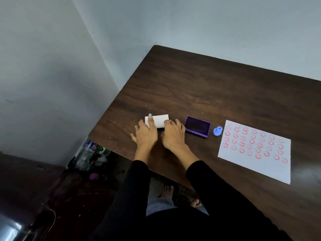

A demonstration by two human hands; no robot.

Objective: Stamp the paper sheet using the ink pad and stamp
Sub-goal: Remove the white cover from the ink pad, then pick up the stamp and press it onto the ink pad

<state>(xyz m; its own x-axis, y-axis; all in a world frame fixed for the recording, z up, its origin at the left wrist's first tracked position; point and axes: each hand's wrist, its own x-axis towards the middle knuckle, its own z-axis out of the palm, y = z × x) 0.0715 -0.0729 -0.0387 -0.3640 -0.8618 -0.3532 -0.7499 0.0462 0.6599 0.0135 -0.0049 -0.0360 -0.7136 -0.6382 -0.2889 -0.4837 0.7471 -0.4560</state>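
1. At the left part of the dark wooden table (199,87), both hands rest flat on a small white card (159,120). The left hand (146,134) has its fingers spread open, one fingertip pressing the card's far left corner. The right hand (172,135) is also open, fingers lying on the card's right edge. Neither hand grips anything; I think they only keep the card in place.
2. The purple ink pad (198,128) lies uncovered just beside the right hand, probably for easy reach.
3. The blue stamp (217,131) stands upright between the pad and the paper sheet (257,153), touched by nobody.
4. The sheet, at the right, already carries many red smiley prints, so the stamping seems nearly done.
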